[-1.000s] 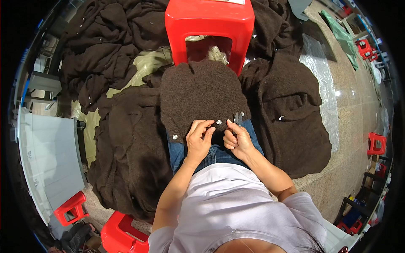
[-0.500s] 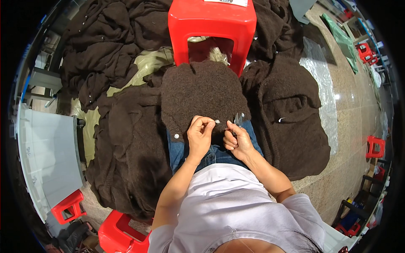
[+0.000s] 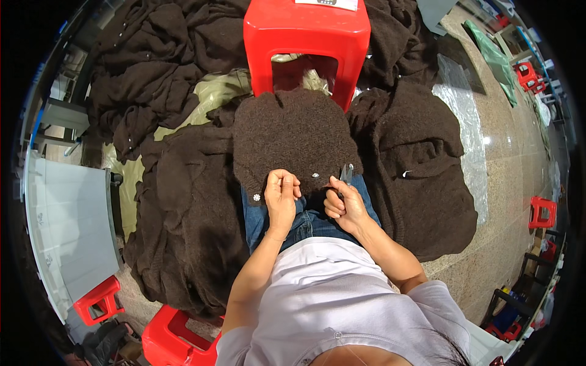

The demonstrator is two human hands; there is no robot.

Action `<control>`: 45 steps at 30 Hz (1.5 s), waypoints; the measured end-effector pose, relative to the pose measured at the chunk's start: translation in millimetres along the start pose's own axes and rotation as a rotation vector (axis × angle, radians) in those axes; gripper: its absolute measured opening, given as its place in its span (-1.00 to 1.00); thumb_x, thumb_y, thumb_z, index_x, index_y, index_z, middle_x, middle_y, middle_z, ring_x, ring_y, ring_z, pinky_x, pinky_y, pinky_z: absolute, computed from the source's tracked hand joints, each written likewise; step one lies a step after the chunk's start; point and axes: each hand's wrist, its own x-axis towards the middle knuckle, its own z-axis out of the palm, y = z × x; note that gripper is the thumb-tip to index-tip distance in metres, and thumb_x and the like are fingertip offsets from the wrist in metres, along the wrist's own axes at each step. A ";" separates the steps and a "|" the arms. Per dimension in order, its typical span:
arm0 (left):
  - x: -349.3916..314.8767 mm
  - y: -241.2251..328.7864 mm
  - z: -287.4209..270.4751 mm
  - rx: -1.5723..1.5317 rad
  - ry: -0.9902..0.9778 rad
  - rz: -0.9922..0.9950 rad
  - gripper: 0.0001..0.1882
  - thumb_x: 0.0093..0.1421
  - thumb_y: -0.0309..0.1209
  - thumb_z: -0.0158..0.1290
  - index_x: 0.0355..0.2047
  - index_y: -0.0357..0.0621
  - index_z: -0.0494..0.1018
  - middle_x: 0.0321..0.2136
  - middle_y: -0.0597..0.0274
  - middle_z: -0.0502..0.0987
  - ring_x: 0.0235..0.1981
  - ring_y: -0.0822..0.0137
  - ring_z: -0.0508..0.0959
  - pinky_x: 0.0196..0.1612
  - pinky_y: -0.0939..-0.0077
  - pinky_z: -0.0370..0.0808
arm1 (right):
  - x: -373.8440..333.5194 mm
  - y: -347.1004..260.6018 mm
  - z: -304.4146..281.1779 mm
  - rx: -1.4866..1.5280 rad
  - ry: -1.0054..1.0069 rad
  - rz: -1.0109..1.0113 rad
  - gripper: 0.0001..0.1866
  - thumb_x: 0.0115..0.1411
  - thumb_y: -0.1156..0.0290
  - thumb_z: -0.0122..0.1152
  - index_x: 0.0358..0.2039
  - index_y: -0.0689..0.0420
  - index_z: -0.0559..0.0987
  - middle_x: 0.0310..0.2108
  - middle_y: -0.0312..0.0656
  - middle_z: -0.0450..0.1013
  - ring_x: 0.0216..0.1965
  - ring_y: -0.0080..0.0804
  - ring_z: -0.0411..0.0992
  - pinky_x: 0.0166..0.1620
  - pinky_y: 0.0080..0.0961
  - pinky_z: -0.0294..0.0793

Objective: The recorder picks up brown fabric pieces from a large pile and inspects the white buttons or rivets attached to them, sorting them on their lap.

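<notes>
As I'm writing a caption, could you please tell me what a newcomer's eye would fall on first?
The bright red stool at top centre probably strikes first, against heaps of dark brown knitwear. Just below it, a brown knit piece with pale buttons lies across the person's lap, the right hand holding snips at its near edge.

Pic bright, glare spot on floor (image 3: 510, 168), fisheye bend w/ dark rim, edge detail prob. soft

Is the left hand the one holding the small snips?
No, the small snips stick out of the right hand, while the left hand is curled over the brown knit garment.
</notes>
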 end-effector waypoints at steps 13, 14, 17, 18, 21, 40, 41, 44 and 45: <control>10.1 13.1 38.9 0.614 -0.122 0.559 -0.89 0.15 -0.63 0.15 -0.29 -0.27 0.56 -0.37 0.17 0.50 -0.45 0.40 0.51 -0.38 0.57 0.46 | -41.8 -30.0 -32.6 -0.065 0.386 -0.296 -0.73 0.37 0.19 0.08 -0.25 0.14 0.56 -0.81 -0.49 0.06 -0.80 -0.73 -0.07 -0.71 -0.66 -0.10; 13.9 20.9 48.2 0.658 -0.209 0.667 -0.86 0.11 -0.64 0.15 -0.29 -0.27 0.55 -0.34 0.10 0.51 -0.38 0.23 0.54 -0.31 0.46 0.49 | -38.8 -30.2 -34.0 -0.107 0.392 -0.310 -0.77 0.36 0.23 0.10 -0.24 0.12 0.56 -0.80 -0.50 0.08 -0.81 -0.74 -0.06 -0.71 -0.66 -0.09; 24.8 21.2 70.4 0.658 -0.366 0.676 -0.77 0.06 -0.67 0.16 -0.24 -0.21 0.57 -0.26 0.09 0.48 -0.30 0.11 0.51 -0.21 0.35 0.48 | -34.0 -29.7 -32.1 -0.167 0.419 -0.343 -0.84 0.34 0.30 0.13 -0.24 0.10 0.56 -0.78 -0.52 0.12 -0.81 -0.75 -0.03 -0.72 -0.66 -0.08; 27.8 26.9 78.3 0.777 -0.454 0.660 -0.74 0.05 -0.64 0.16 -0.22 -0.15 0.58 -0.22 0.12 0.46 -0.27 0.12 0.49 -0.18 0.32 0.46 | -33.2 -29.3 -30.9 -0.188 0.438 -0.360 -0.88 0.32 0.33 0.15 -0.25 0.10 0.55 -0.77 -0.52 0.14 -0.80 -0.75 -0.01 -0.72 -0.66 -0.09; 40.9 29.0 87.2 1.020 -0.614 0.646 -0.71 0.06 -0.57 0.16 -0.18 -0.02 0.60 -0.18 0.15 0.42 -0.22 0.12 0.47 -0.13 0.28 0.44 | -32.3 -26.5 -35.0 -0.167 0.423 -0.354 -0.88 0.31 0.34 0.16 -0.25 0.10 0.55 -0.76 -0.52 0.16 -0.80 -0.76 0.01 -0.72 -0.67 -0.08; 42.3 14.0 82.9 0.762 -0.471 0.372 -0.87 0.18 -0.55 0.07 -0.24 -0.19 0.48 -0.28 0.12 0.50 -0.39 0.16 0.56 -0.29 0.36 0.49 | -26.3 -32.1 -29.9 -0.231 0.333 -0.239 -0.35 0.42 -0.15 -0.30 -0.35 0.20 0.52 -0.78 -0.45 0.09 -0.81 -0.69 -0.07 -0.73 -0.64 -0.13; 40.6 22.9 88.8 0.831 -0.490 0.451 -0.80 0.15 -0.52 0.11 -0.19 -0.10 0.51 -0.25 0.14 0.46 -0.36 0.13 0.56 -0.28 0.32 0.50 | -26.4 -31.9 -31.6 -0.228 0.337 -0.241 -0.35 0.42 -0.15 -0.30 -0.35 0.20 0.52 -0.78 -0.45 0.09 -0.81 -0.69 -0.07 -0.73 -0.64 -0.13; 42.3 38.2 97.1 1.033 -0.654 0.505 -0.76 0.12 -0.49 0.15 -0.16 -0.01 0.54 -0.28 0.15 0.43 -0.34 0.13 0.56 -0.29 0.29 0.50 | -27.6 -30.8 -33.1 -0.185 0.320 -0.268 -0.38 0.43 -0.12 -0.27 -0.37 0.19 0.50 -0.79 -0.45 0.08 -0.82 -0.68 -0.08 -0.73 -0.63 -0.14; 45.3 33.1 96.0 1.094 -0.663 0.556 -0.79 0.11 -0.47 0.18 -0.21 0.02 0.56 -0.33 0.16 0.41 -0.35 0.13 0.57 -0.33 0.27 0.50 | -27.5 -30.4 -32.2 -0.193 0.319 -0.268 -0.39 0.43 -0.11 -0.27 -0.38 0.19 0.50 -0.79 -0.45 0.08 -0.82 -0.68 -0.08 -0.73 -0.63 -0.14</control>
